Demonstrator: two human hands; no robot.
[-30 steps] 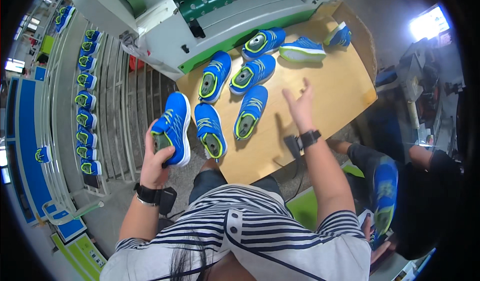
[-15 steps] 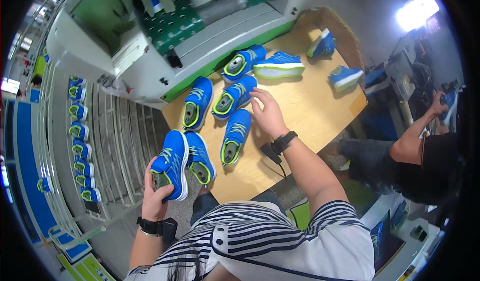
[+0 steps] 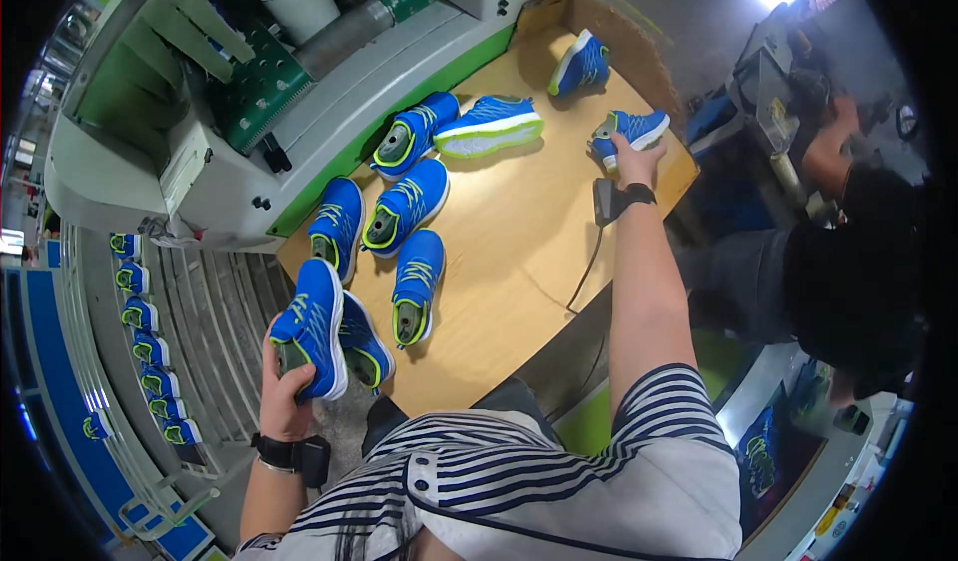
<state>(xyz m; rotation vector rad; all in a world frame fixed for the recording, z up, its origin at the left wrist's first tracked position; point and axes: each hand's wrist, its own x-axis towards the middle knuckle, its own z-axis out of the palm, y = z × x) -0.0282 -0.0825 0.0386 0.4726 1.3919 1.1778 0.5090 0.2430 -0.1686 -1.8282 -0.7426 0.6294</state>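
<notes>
My left hand [image 3: 286, 391] grips a blue sneaker [image 3: 317, 311] with lime trim and a white sole by its heel end, off the table's near left corner. Partly behind it is another blue sneaker [image 3: 361, 336]. At the table's right side, my right hand [image 3: 637, 162] has its thumb and fingers around a smaller-looking blue sneaker [image 3: 641, 124]. Between my hands stand several more: one sneaker [image 3: 417, 280] near the middle, one [image 3: 407, 205] behind it, one [image 3: 337, 220] to the left and one [image 3: 419, 130] farther back. A sneaker [image 3: 489, 127] lies on its side, showing its sole.
Another sneaker [image 3: 581, 65] is at the far end of the wooden table [image 3: 519, 262], by a cardboard edge [image 3: 624, 42]. A machine with a green perforated belt [image 3: 261, 87] borders the back. Sneakers line a rack [image 3: 150, 349] at left. A person in black [image 3: 848, 262] works at right.
My right hand has moved from the middle sneakers to the one at the table's right side and closed on it. My left hand keeps its sneaker. The view has shifted rightward.
</notes>
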